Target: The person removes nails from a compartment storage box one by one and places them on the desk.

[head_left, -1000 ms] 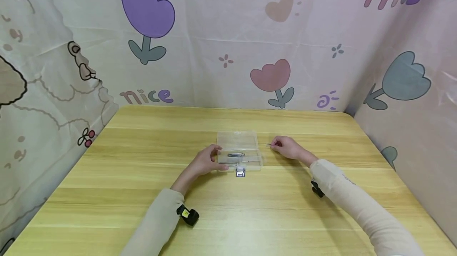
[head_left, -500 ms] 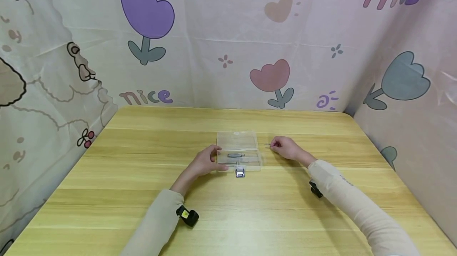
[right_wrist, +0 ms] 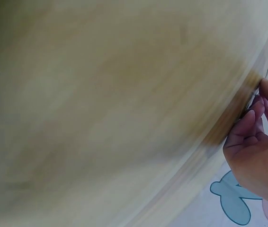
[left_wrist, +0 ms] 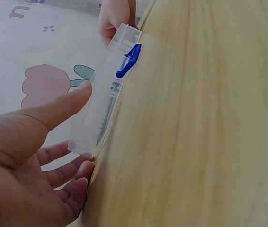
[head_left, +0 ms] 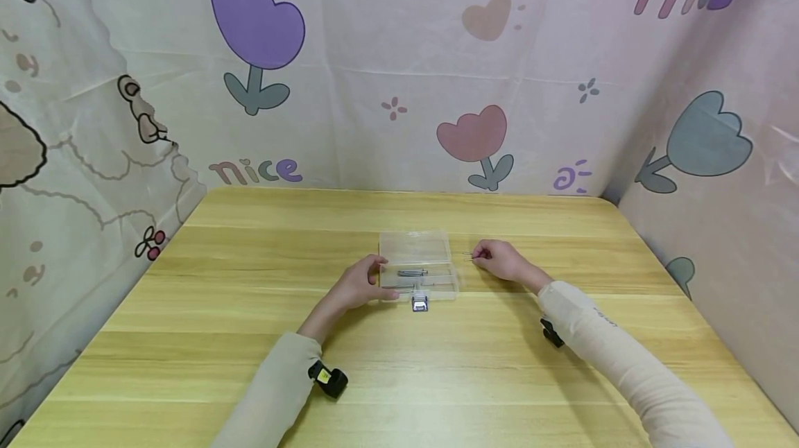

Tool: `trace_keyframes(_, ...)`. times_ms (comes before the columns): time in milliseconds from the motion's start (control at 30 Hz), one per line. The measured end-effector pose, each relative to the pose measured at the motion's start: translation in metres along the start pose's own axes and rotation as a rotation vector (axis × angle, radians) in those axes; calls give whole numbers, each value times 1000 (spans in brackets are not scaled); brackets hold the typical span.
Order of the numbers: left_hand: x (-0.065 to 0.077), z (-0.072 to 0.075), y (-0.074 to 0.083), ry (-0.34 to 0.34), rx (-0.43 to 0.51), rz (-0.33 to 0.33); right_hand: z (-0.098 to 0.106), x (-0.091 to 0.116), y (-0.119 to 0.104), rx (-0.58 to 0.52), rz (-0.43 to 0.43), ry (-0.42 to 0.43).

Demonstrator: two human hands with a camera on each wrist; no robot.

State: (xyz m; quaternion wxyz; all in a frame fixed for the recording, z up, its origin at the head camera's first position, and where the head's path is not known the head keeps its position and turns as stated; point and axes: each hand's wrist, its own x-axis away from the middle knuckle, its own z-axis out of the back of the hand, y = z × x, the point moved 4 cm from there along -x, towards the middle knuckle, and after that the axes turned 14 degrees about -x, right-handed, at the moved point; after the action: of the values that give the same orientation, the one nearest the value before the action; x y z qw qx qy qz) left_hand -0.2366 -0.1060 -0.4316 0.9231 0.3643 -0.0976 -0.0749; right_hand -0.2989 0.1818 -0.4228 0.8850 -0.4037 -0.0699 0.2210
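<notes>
A clear plastic box (head_left: 415,247) stands on the table with its lid raised at the back. Inside it lie several grey nails (head_left: 413,272), a pointed one (left_wrist: 106,118) showing through the wall in the left wrist view. From the front hangs a blue latch (head_left: 420,304), unfastened. My left hand (head_left: 358,283) holds the box's left end, thumb along the front and fingers at the far side. To the right of the box, my right hand (head_left: 499,259) pinches thin metal nails (head_left: 467,260) between thumb and fingertips; their tips stick out leftward. The fingers partly hide them.
The wooden table (head_left: 374,378) spreads around the box on all sides. A patterned cloth (head_left: 349,87) hangs behind the table and along its left and right sides. Each sleeve has a black wrist camera (head_left: 329,380) strapped on.
The tips poking out of my right hand now stand slightly farther apart. My left hand and the box keep their places.
</notes>
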Motion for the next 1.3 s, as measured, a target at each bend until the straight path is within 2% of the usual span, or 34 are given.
trace_keyframes(1300, 0, -1, -1, -2, 4, 7, 6, 5, 4, -52, -12, -25)
